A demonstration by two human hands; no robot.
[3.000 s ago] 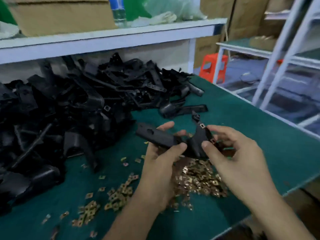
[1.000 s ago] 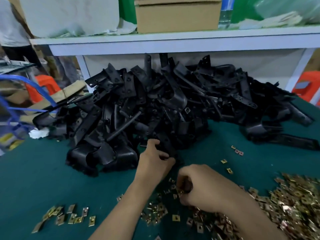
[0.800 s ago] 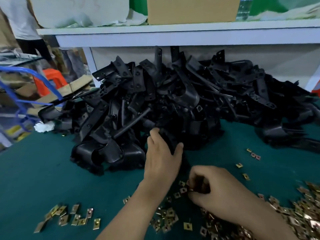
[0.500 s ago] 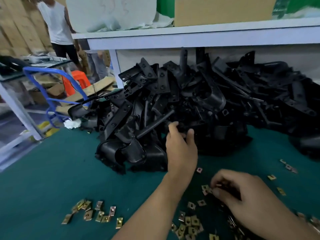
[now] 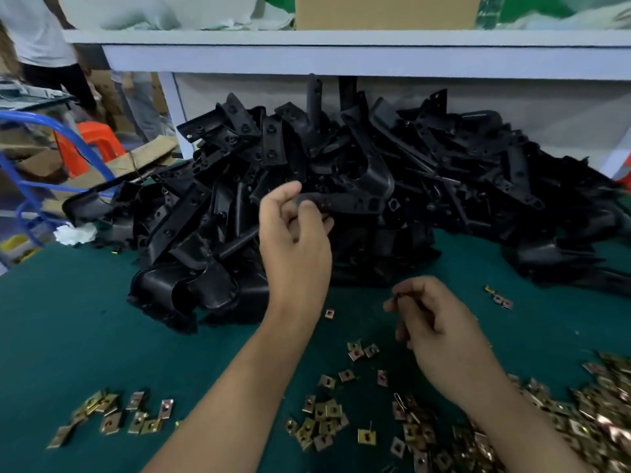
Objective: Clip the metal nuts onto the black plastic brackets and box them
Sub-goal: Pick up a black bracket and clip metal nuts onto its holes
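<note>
In the head camera, my left hand (image 5: 293, 240) had its grip clamped on one end of a long black plastic bracket (image 5: 341, 203), thumb above and fingers curled under. This was at the front of the big heap of black plastic brackets (image 5: 461, 172) piled at the back of the green worktop (image 5: 68, 336). The bracket lay roughly level. I could not tell whether it was free of its neighbours.

My right hand (image 5: 440, 332) hung lower and nearer, its grip pinched together on what looked like a small metal nut (image 5: 397, 297), though the piece was too small to be sure. Loose brass-coloured metal nuts (image 5: 324, 421) lay scattered on the worktop, thickening into a mound (image 5: 580, 435) at the right. A brown cardboard box (image 5: 382, 11) stood on the white shelf (image 5: 341, 56) above the heap.

I judged the bracket light and stiff, with lugs that snag. It seemed best held by a plain end, leaving its mounting tab bare. The nut looked thin, springy and slick, so I would pinch its flat faces with the open mouth leading.
</note>
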